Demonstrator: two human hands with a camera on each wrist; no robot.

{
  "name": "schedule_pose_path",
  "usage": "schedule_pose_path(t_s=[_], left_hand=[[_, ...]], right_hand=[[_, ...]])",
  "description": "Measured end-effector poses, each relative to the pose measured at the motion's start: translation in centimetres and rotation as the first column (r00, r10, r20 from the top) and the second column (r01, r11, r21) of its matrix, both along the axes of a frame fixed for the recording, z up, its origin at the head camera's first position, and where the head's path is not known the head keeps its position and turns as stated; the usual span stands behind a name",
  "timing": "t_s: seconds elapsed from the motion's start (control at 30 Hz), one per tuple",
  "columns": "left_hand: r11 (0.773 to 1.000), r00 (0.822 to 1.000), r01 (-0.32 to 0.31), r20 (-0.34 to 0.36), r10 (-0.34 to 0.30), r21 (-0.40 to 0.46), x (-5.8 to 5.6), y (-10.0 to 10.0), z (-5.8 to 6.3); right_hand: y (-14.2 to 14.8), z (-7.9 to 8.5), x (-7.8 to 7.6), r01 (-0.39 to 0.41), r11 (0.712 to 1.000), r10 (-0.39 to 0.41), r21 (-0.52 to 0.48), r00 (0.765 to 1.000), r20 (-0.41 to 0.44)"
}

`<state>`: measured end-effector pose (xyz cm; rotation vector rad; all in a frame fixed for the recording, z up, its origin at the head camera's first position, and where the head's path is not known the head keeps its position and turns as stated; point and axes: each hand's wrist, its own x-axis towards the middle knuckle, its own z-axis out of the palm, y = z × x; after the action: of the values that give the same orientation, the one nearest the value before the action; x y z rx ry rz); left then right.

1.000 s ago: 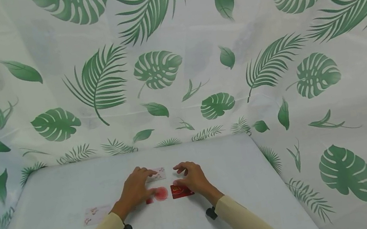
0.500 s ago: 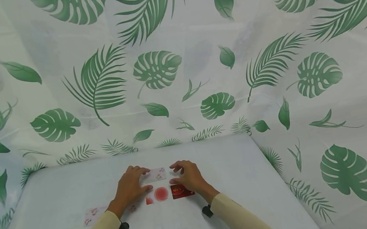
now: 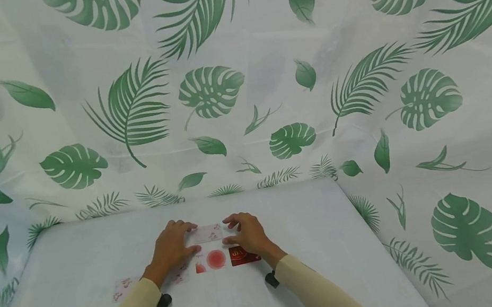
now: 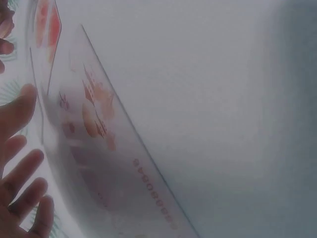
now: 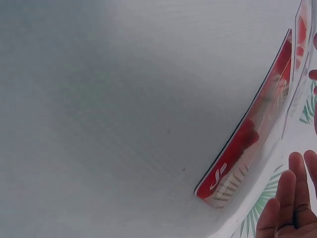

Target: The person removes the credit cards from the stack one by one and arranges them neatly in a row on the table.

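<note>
In the head view my left hand (image 3: 169, 249) hovers at the left end of a pale card with small pink flowers (image 3: 208, 233). My right hand (image 3: 249, 233) is at that card's right end. Thumb and fingers stand apart on both hands, and contact with the card cannot be made out. Just nearer lies a white card with a red circle (image 3: 216, 259). To its right is a red VIP card (image 3: 242, 255), partly under my right hand. Another pale floral card (image 3: 181, 275) shows beside my left wrist. In the left wrist view a pale card (image 4: 101, 114) carries printed digits.
One more pale floral card (image 3: 124, 289) lies farther left, partly behind my left sleeve. All the cards lie on a white-covered table (image 3: 314, 218). A leaf-printed sheet (image 3: 248, 169) rises behind it and at both sides.
My left hand has shifted left and away from me, uncovering more of the red-circle card. My right hand has moved left, closer to the far pale card. The cards look unmoved.
</note>
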<state>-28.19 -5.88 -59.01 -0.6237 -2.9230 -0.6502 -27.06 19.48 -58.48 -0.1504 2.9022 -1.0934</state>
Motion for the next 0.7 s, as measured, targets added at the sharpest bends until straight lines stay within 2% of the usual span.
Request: schedule_pose_path(t_s=[0.37,0.7], left_hand=[[1.0,1.0,-0.012,0.02,0.012,0.002,-0.9,0.0,-0.4],[1.0,1.0,-0.006,0.024,0.007,-0.009,-1.2,0.1,-0.5]], right_hand=[[-1.0,-0.3,-0.8,0.01,0.998,-0.011,0.055,1.0,0.02],[-1.9,-0.3,-1.5,0.02,0.991,-0.022,0.133,1.0,0.012]])
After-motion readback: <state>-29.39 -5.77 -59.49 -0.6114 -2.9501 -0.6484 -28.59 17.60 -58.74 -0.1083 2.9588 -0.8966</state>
